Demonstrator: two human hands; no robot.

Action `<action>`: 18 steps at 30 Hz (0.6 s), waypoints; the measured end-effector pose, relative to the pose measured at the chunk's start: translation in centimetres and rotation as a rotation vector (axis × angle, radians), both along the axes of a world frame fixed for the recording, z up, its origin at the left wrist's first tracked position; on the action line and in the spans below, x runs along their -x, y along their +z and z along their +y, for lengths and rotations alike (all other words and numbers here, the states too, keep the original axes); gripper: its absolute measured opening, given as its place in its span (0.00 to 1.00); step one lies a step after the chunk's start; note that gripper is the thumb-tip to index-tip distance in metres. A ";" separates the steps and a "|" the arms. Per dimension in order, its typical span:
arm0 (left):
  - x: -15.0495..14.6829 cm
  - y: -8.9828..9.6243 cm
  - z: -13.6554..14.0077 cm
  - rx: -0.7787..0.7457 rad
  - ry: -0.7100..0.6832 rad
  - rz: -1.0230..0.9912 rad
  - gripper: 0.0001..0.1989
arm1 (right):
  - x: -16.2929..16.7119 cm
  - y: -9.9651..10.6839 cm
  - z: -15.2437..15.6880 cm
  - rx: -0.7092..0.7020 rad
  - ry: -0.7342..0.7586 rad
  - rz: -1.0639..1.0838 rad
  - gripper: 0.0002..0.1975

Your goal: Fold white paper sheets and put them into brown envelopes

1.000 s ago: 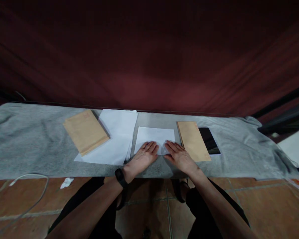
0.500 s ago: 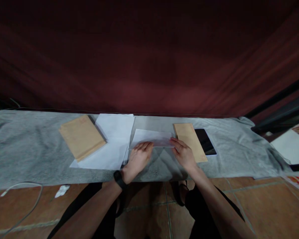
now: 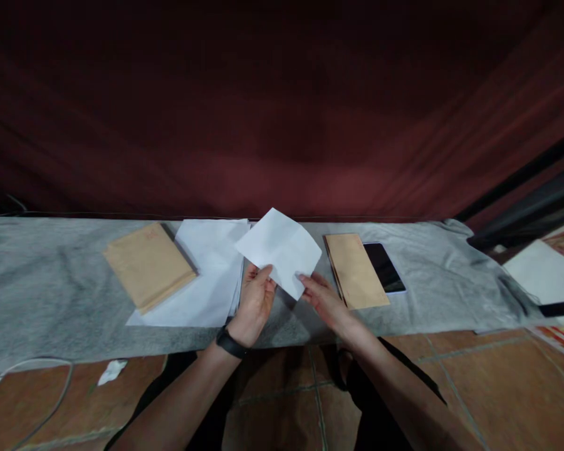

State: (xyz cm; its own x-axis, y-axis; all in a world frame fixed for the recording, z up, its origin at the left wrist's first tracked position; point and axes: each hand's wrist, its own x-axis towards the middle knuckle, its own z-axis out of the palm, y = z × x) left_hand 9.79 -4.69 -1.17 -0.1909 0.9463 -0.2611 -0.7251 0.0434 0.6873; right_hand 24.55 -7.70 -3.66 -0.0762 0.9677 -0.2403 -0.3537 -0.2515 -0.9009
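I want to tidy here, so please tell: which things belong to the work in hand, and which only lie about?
Belonging, probably:
- white sheet in left hand and right hand
- white paper stack
- brown envelopes

Lying about, seemingly:
- phone or tablet
- white cable
- crumpled white scrap

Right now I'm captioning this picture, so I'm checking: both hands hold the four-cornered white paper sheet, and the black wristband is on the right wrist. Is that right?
Not quite: the head view shows the black wristband on the left wrist. The left hand and right hand do both hold the four-cornered white paper sheet.
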 end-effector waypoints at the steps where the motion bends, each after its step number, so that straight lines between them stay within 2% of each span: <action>1: -0.1 -0.1 -0.2 0.029 -0.017 -0.020 0.17 | 0.2 0.0 0.1 0.030 -0.048 0.044 0.23; 3: 0.1 -0.2 -0.4 0.077 -0.042 -0.018 0.19 | 0.0 0.0 0.5 0.060 -0.156 0.040 0.22; 5: 0.9 -0.1 -0.3 0.106 -0.045 0.015 0.19 | -0.9 -0.2 1.1 0.049 -0.205 -0.032 0.20; 8: 2.8 -0.1 0.0 0.116 -0.021 0.118 0.20 | -2.8 -0.8 2.0 -0.028 -0.158 -0.197 0.18; 11: 4.6 -0.7 0.1 0.141 -0.016 0.364 0.23 | -4.3 -1.8 2.6 -0.092 -0.103 -0.405 0.16; 14: 5.6 -1.9 -0.1 0.103 -0.111 0.627 0.28 | -4.9 -2.6 2.6 -0.151 -0.078 -0.691 0.19; 18: 5.7 -3.5 -0.5 -0.026 -0.245 1.008 0.35 | -4.6 -2.2 1.4 -0.269 -0.105 -1.246 0.29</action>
State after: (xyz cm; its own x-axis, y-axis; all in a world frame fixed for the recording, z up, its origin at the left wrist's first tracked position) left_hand 4.08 -5.17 -4.64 -0.1114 0.9916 -0.0661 0.2133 0.0888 0.9729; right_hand 29.11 -6.28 -5.86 0.1379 0.9844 0.1094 0.7559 -0.0332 -0.6538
